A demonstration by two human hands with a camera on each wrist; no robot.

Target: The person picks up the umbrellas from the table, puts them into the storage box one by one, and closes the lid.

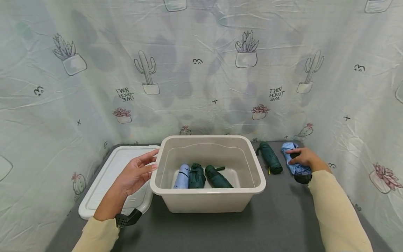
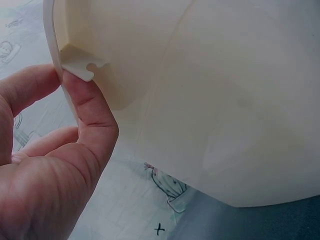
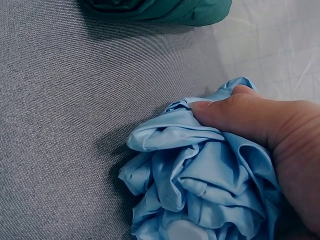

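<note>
My left hand [image 1: 137, 172] is at the left side of a beige plastic bin [image 1: 207, 202]. In the left wrist view, the thumb and fingers of that hand [image 2: 55, 170] pinch the bin's rim [image 2: 53, 40]. Off to the right, my right hand [image 1: 306, 158] grips a loosely bundled light blue folding umbrella [image 1: 288, 147] on the grey surface. The right wrist view shows its crumpled fabric [image 3: 215, 170] under the thumb [image 3: 240, 115]; most of the fingers are hidden there. Inside the bin lie a light blue umbrella [image 1: 182, 177] and two dark green umbrellas [image 1: 196, 176] [image 1: 218, 177].
Between the bin and my right hand lies another dark green umbrella [image 1: 270, 158]. A white lid [image 1: 108, 187] lies flat left of the bin, partly behind my left arm. A cactus-print curtain [image 1: 201, 77] hangs around the back and sides of the grey surface [image 1: 201, 231].
</note>
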